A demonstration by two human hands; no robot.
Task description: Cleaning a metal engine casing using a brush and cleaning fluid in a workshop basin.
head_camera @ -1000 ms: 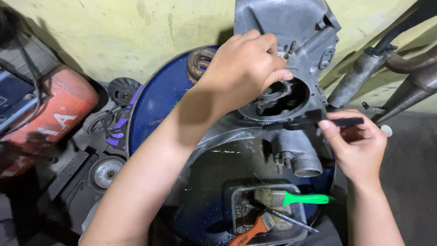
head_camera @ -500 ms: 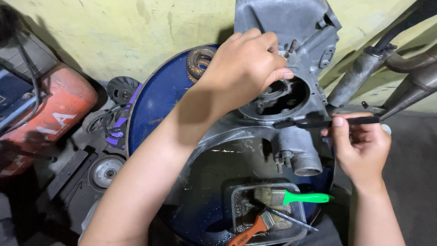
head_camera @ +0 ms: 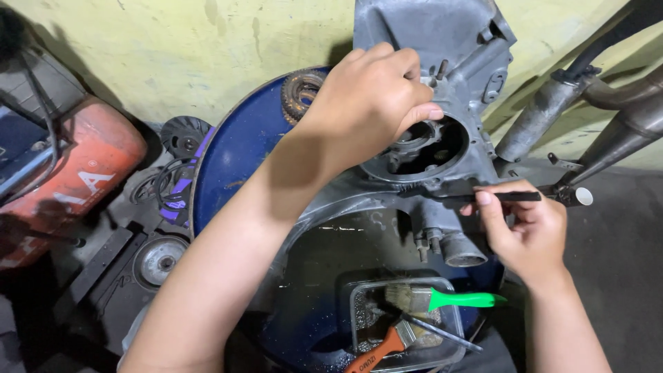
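Observation:
A grey metal engine casing [head_camera: 442,41] stands on a blue drum [head_camera: 235,152], with a round opening facing me. My left hand [head_camera: 373,97] grips the casing's rim at the upper left of that opening. My right hand [head_camera: 528,231] pinches a thin black tool [head_camera: 511,197], held level, its tip against the casing's lower right edge. Below them, a clear tray [head_camera: 452,324] of dark liquid holds a green-handled brush [head_camera: 456,299] and an orange-handled brush [head_camera: 376,349].
A rusty gear [head_camera: 298,90] lies on the drum's far edge. Exhaust pipes [head_camera: 608,117] lean against the yellow wall at right. An orange container [head_camera: 76,166], a black wheel-like part [head_camera: 183,138] and other metal parts crowd the floor at left.
My right hand has drawn the black tool slightly left and lower along the casing's edge, fingers re-gripping it. My left hand stays on the casing.

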